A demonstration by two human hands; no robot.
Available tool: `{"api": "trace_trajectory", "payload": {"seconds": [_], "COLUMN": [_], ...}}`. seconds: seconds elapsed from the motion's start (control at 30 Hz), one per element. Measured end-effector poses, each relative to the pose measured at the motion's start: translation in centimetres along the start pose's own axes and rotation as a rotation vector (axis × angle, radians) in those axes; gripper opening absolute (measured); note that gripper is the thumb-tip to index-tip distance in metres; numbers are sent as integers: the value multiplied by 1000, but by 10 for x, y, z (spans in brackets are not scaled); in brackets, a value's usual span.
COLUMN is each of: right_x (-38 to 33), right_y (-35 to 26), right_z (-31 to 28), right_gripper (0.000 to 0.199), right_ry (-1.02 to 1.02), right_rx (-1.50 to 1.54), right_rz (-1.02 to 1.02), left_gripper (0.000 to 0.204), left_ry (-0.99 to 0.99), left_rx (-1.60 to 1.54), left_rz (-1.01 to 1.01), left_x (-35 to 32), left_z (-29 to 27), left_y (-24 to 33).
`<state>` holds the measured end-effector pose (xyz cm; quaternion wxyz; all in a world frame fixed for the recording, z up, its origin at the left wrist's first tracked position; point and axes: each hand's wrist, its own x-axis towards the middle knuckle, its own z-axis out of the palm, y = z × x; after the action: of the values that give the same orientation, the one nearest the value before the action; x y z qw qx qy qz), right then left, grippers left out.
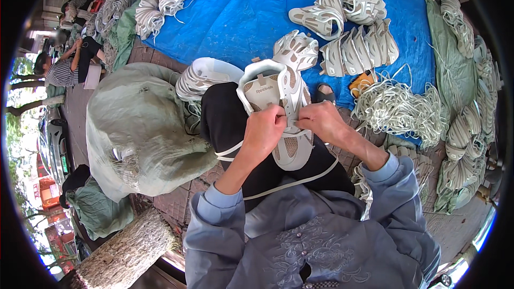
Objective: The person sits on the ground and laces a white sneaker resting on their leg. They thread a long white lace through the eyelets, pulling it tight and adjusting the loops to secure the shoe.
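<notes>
A white and beige sneaker upper (290,93) lies across my black-trousered lap, its opening away from me and its toe toward me. My left hand (266,131) is closed, fingers curled, gripping the upper's left side near the bottom of the tongue. From the other side my right hand (324,122) pinches at the eyelet row; what is between its fingertips is too small to make out. A long pale shoelace (292,184) runs over my thighs, and part of it shows beside my left wrist. Where its ends go is hidden.
Beyond my knees, stacked shoe uppers (358,51) lie on a blue tarp (241,16). A heap of white laces (399,107) is at right, near an orange object (362,83). A pale sack (142,128) bulges at left beside another upper stack (209,77). A person (67,69) sits far left.
</notes>
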<state>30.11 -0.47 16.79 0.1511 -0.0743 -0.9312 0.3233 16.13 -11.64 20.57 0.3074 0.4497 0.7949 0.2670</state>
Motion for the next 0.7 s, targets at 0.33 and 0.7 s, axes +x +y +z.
{"api": "trace_trajectory", "payload": {"seconds": [0.33,0.7], "right_x": [11,4], "right_y": [-27,-1], "right_z": [0,-1], "right_gripper": [10,13], "right_ry": [51,101], "right_rx": [-303,-109], "right_rz": [32,21], "left_gripper": [8,12], "left_ry": [138,-271], "left_rx": [-45,236], "left_rz": [70,210], "left_x": [-6,30], "left_z": [11,-6], "left_y": [12,7]}}
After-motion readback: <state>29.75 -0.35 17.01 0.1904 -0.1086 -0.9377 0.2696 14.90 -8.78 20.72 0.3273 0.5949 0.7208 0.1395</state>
